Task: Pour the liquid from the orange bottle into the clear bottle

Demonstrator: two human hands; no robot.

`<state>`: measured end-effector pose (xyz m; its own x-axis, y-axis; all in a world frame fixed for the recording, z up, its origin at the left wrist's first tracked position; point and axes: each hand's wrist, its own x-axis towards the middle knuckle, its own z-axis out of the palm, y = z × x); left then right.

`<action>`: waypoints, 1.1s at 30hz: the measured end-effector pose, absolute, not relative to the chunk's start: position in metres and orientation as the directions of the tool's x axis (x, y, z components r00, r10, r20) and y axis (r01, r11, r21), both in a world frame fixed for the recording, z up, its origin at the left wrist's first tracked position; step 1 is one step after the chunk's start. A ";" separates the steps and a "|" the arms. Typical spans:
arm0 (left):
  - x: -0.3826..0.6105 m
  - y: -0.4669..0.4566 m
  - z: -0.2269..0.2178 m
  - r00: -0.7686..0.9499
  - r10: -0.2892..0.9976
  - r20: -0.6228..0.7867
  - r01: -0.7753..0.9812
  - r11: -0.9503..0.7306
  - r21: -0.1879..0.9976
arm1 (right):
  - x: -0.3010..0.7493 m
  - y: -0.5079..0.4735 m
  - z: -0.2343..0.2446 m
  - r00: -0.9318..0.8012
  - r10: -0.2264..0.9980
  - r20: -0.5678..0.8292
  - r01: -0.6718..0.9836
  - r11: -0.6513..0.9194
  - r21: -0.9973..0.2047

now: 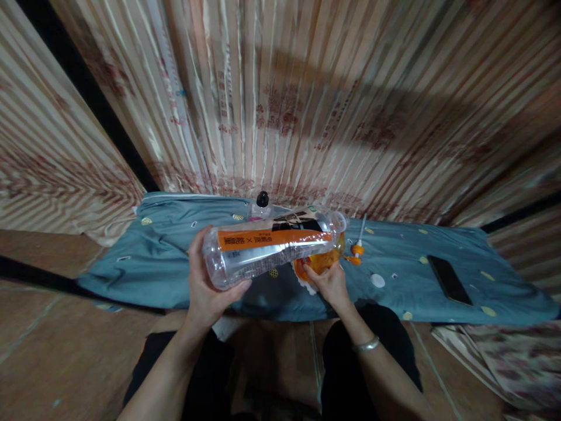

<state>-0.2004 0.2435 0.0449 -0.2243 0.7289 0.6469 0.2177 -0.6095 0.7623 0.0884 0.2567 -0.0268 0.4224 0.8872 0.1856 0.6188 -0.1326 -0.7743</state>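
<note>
My left hand (pixel 207 289) is wrapped round the base end of a large clear plastic bottle (pixel 263 257) with an orange and black label. The bottle is tipped nearly level, its uncapped-looking mouth pointing right. Below that mouth, my right hand (pixel 331 285) grips an orange bottle (pixel 322 261), partly hidden behind the clear one. Whether any liquid passes between the two cannot be made out. Just to the right lies an orange pump top (pixel 357 250) with a pale tube. A round white cap (pixel 377 280) rests on the blue-green cloth beside my right hand.
A small clear bottle with a black top (pixel 262 200) stands at the back, behind the large bottle. Farther right a dark phone (pixel 449 279) lies on the patterned blue-green sheet (pixel 170 263). A pleated curtain (pixel 280 105) hangs behind, with dark frame poles (pixel 96 105).
</note>
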 end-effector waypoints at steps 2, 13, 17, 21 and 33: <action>-0.200 0.243 0.045 -0.220 0.728 0.649 0.218 -0.612 0.760 | 0.089 0.257 -0.028 0.424 0.886 0.186 0.617 -0.133 -0.776; -0.202 0.244 0.042 -0.208 0.739 0.641 0.197 -0.611 0.767 | 0.089 0.256 -0.027 0.424 0.891 0.164 0.617 -0.151 -0.772; -0.203 0.243 0.043 -0.190 0.740 0.645 0.204 -0.613 0.763 | 0.089 0.256 -0.026 0.428 0.889 0.161 0.626 -0.164 -0.762; -0.203 0.243 0.043 -0.184 0.746 0.641 0.204 -0.609 0.767 | 0.089 0.257 -0.029 0.434 0.887 0.156 0.624 -0.171 -0.762; -0.206 0.247 0.038 -0.191 0.713 0.674 0.235 -0.634 0.737 | 0.089 0.257 -0.027 0.412 0.894 0.178 0.625 -0.135 -0.769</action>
<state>-0.2056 0.2468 0.0377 -0.1908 0.7135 0.6742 0.2347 -0.6337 0.7371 0.0889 0.2566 -0.0274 0.4115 0.8938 0.1780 0.6253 -0.1348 -0.7686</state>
